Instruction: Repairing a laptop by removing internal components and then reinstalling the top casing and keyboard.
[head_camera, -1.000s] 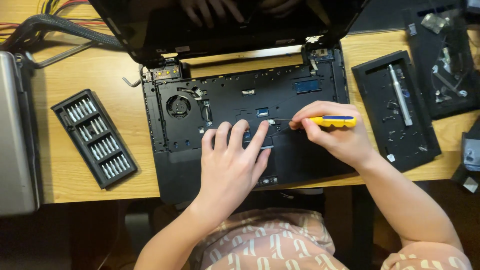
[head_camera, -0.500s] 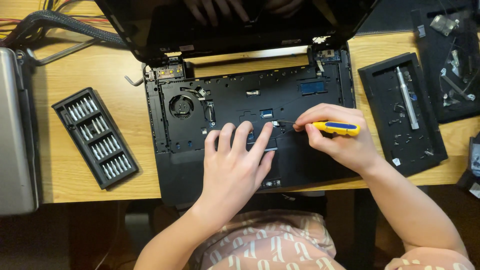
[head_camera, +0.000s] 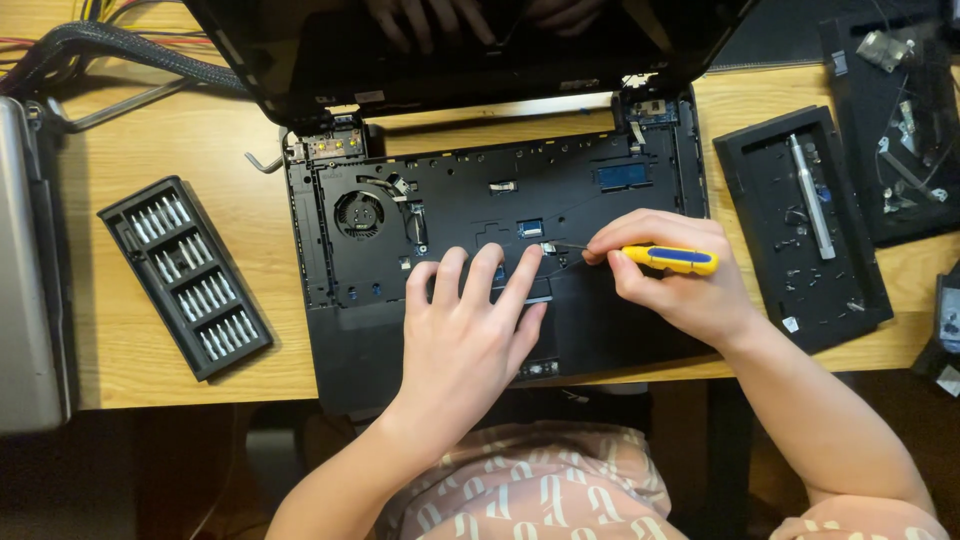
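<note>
The light, stiff screwdriver (head_camera: 668, 259), pinched by its yellow handle in the right hand (head_camera: 672, 282), lies nearly level, tip pointing left at a small part mid-laptop (head_camera: 500, 250), likely fragile there, while the left hand (head_camera: 470, 335) rests flat, fingers spread, on the near edge.

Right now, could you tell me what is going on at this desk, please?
A person is working on an opened black laptop whose keyboard is off, so the fan shows. The left hand lies flat on the palm rest. The right hand holds a yellow screwdriver, its tip at the middle of the base. A bit set lies on the wooden desk to the left.
</note>
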